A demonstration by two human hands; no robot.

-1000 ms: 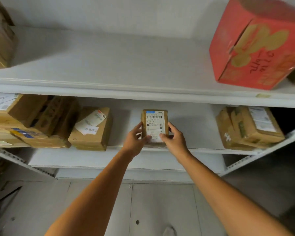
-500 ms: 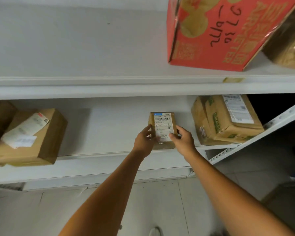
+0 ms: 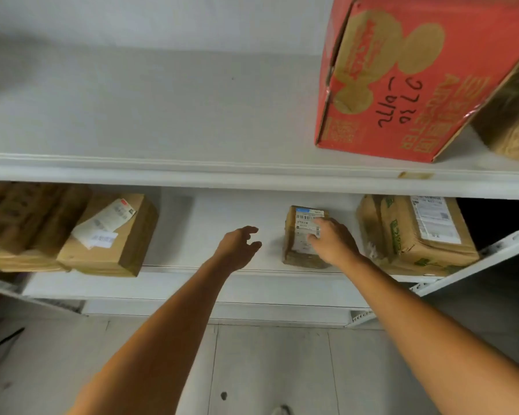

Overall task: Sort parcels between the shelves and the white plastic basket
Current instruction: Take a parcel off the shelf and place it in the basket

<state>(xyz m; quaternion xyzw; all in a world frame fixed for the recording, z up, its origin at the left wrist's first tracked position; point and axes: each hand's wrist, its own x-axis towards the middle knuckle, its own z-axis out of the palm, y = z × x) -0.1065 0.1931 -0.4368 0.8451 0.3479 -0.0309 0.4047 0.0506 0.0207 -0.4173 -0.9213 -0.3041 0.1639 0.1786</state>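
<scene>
Small brown parcel [image 3: 295,235] near the lower shelf's [image 3: 216,220] front edge, right of middle, I see right hand [image 3: 334,242] resting flat on its label, not clenched, left hand [image 3: 237,247] released, loosely curled, apart to its left, bigger parcel [image 3: 417,235] just right, red box [image 3: 417,70] at upper shelf's [image 3: 162,115] right end.

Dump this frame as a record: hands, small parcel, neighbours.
small parcel: upright on lower shelf, label facing camera
right hand: fingers laid on its label
left hand: empty, fingers loosely spread, apart from parcel
neighbours: taped parcel right, labelled box left
upper shelf: red box
basket: not in view
</scene>
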